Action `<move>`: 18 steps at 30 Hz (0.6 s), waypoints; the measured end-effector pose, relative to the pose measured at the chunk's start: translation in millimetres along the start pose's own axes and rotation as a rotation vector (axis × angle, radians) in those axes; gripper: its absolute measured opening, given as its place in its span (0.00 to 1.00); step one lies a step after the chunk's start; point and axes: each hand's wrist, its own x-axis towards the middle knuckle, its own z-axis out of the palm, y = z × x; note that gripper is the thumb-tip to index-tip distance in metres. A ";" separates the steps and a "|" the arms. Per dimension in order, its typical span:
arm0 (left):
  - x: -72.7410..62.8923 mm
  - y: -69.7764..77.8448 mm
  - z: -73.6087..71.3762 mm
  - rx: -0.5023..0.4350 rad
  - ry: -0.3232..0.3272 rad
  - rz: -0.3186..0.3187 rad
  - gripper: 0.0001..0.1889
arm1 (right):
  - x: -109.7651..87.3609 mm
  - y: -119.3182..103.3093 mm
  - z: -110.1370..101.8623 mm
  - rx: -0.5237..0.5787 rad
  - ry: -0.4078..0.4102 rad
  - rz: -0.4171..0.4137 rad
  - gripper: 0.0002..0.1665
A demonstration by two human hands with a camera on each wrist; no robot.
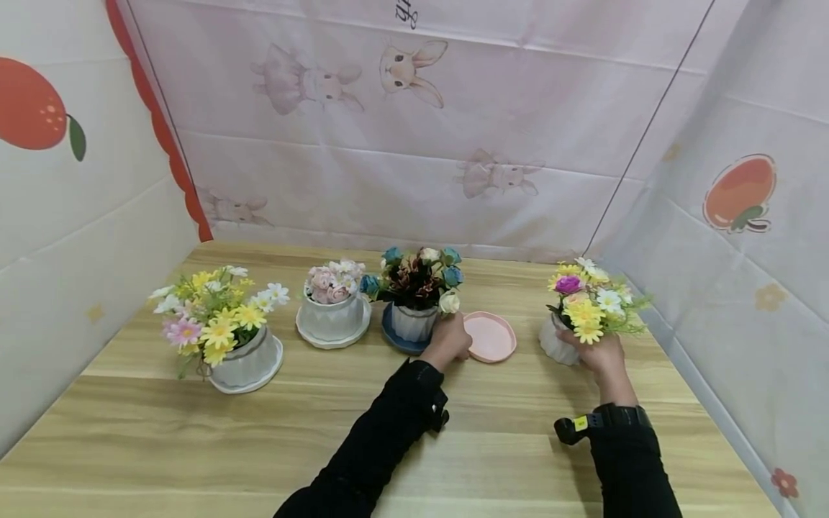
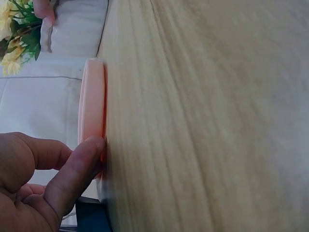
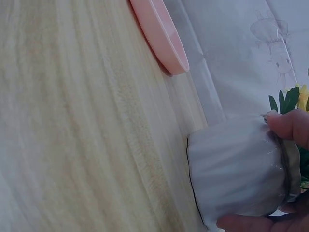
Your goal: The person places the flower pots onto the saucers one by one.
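A pink saucer (image 1: 490, 337) lies on the wooden table, right of centre. My left hand (image 1: 450, 338) pinches its left edge; the left wrist view has the thumb (image 2: 77, 174) right at the saucer's rim. Farther right, my right hand (image 1: 602, 357) grips a white fluted flower pot (image 3: 236, 164) round its upper part. Yellow, white and purple artificial flowers (image 1: 586, 306) fill that pot and partly cover the hand. The pot's base is close to the tabletop, to the right of the pink saucer.
Beside my left hand, a pot of blue and white roses (image 1: 414, 322) stands on a dark blue saucer (image 1: 393, 337). Farther left are a pot of pink roses (image 1: 332, 316) and a pot of yellow daisies (image 1: 242, 363), each on a white saucer. Printed cloth walls (image 1: 363, 187) enclose the table.
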 end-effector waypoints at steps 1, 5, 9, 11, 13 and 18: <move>-0.1 0.0 0.0 0.000 0.001 -0.003 0.06 | -0.3 -0.1 0.0 -0.002 0.001 0.001 0.53; -0.5 0.9 0.2 -0.007 0.020 -0.016 0.12 | -1.2 -0.6 0.1 -0.007 0.009 0.000 0.53; 0.1 3.4 1.5 0.000 0.044 -0.045 0.17 | -1.8 -1.2 0.1 0.000 0.009 0.006 0.53; -0.3 5.0 1.9 0.005 0.053 -0.055 0.18 | -1.8 -1.3 -0.1 0.000 0.008 0.010 0.53; -1.2 5.9 2.3 -0.004 0.057 -0.060 0.17 | -1.8 -0.9 0.1 -0.006 0.007 0.016 0.52; -3.3 5.3 2.7 -0.041 0.069 -0.066 0.21 | -1.8 0.7 0.2 -0.006 0.024 0.000 0.52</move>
